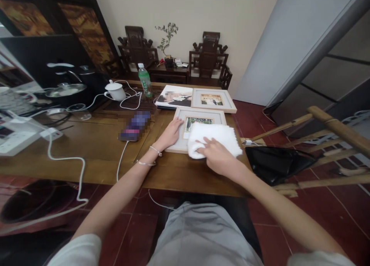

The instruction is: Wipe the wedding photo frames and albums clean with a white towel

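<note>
A light wooden picture frame (172,145) with a wide pale mat and a small photo lies flat on the wooden table. My left hand (172,132) rests on its left side, fingers stretched over the border; the thumb is hard to see. On the frame's right part lies a folded, fluffy white cloth (222,137), covering some of the photo and the right corner. My right hand (216,154) grips this cloth at its near side, with fingers pressed into a fold.
Behind are a second framed photo (228,100) and a photo album or print (175,95). Leftward are a phone (134,129) on a cable, a green-labelled bottle (145,81), a lidded white cup (115,91) and a power strip (17,140). A black bag (274,164) sits right, by a bamboo rack.
</note>
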